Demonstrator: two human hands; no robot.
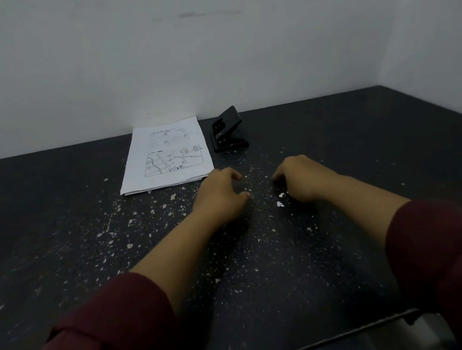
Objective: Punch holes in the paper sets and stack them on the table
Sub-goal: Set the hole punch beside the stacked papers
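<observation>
A stack of white printed paper sheets (164,154) lies flat at the back of the dark table (54,227), near the wall. Just right of it stands a black hole punch (227,130), its lever raised. My left hand (220,191) rests on the table just below the stack's near right corner, fingers loosely curled and holding nothing. My right hand (300,177) rests a short way to the right of it, also loosely curled and empty. Both hands are apart from the punch.
Small white paper bits (280,200) are scattered over the table's middle. A white wall (207,45) rises right behind the paper and punch. The table's front edge (305,347) runs close to my body. Dark red sleeves cover both forearms.
</observation>
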